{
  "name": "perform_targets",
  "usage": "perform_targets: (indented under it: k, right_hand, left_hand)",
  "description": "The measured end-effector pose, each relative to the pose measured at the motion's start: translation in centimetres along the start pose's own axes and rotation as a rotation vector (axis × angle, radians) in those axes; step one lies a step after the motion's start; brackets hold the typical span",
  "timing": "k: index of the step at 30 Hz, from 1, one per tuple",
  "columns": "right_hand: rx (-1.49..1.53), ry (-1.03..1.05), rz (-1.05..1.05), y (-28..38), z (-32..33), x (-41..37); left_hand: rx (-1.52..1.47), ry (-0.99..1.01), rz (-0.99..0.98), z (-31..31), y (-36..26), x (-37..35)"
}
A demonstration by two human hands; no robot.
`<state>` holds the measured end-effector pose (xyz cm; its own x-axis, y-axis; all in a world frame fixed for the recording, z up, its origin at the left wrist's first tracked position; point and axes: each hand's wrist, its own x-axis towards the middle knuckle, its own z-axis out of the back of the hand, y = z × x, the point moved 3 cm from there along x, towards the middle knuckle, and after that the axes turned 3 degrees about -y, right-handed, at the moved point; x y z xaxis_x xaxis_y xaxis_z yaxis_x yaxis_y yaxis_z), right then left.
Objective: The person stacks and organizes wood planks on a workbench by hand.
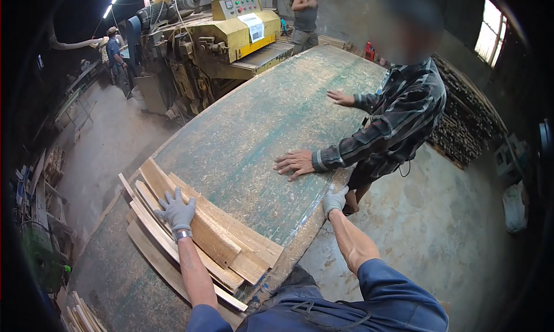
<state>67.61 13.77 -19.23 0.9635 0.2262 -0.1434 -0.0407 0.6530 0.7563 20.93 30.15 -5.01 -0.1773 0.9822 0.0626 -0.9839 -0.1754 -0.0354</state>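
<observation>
My left hand (178, 209), in a grey glove, lies with its fingers spread on a pile of curved wooden pieces (214, 235) at the near left part of the green table (242, 136). A watch circles that wrist. Gloved as well, my right hand (334, 200) rests at the table's right edge; its fingers bend over the rim and their tips are partly hidden. Wood shavings are scattered over the tabletop.
A person in a plaid shirt (398, 113) stands at the right side, both hands on the table. Behind the table are a yellow machine (242, 35) and another person (304, 20). Stacked wood (461, 113) stands at the right; more strips (83, 314) lie at lower left.
</observation>
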Motion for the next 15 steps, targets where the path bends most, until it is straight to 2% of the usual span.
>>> perform_targets:
  k: [15]
  right_hand:
    - [-0.006,0.02,-0.005,0.5,0.51,-0.42]
  left_hand:
    - [0.023,0.025,0.013,0.4,-0.22,-0.05]
